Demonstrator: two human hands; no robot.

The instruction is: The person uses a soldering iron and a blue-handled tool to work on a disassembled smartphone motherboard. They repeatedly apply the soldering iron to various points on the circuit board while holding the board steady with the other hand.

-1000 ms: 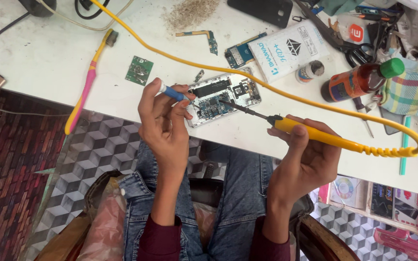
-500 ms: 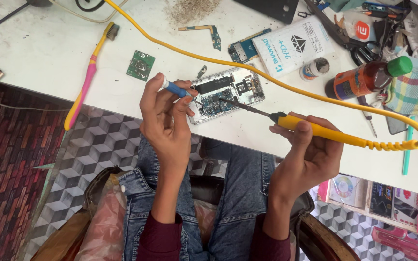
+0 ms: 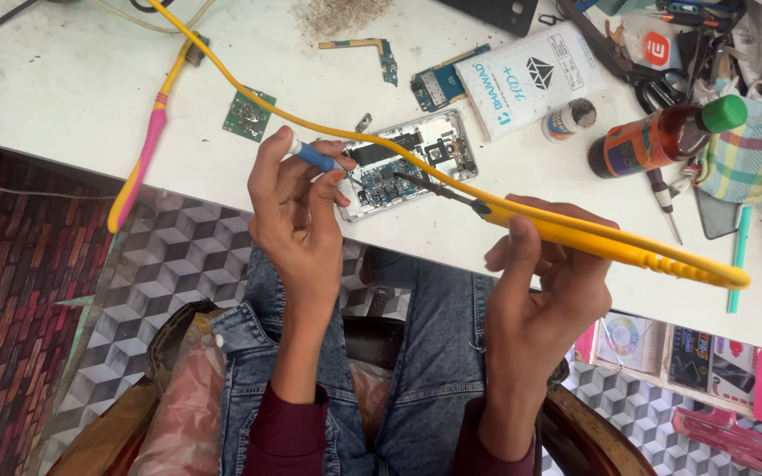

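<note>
Head view: my left hand (image 3: 297,211) grips a blue-handled tool (image 3: 313,157) at the opened phone (image 3: 403,161) on the bench (image 3: 63,97). My right hand (image 3: 544,282) grasps the yellow soldering iron (image 3: 593,242), tip on the board. Phone still open, work looks mid-way.

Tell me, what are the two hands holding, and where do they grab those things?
The left hand pinches a blue-handled tool by its handle. The right hand grips a yellow soldering iron around its handle.
</note>
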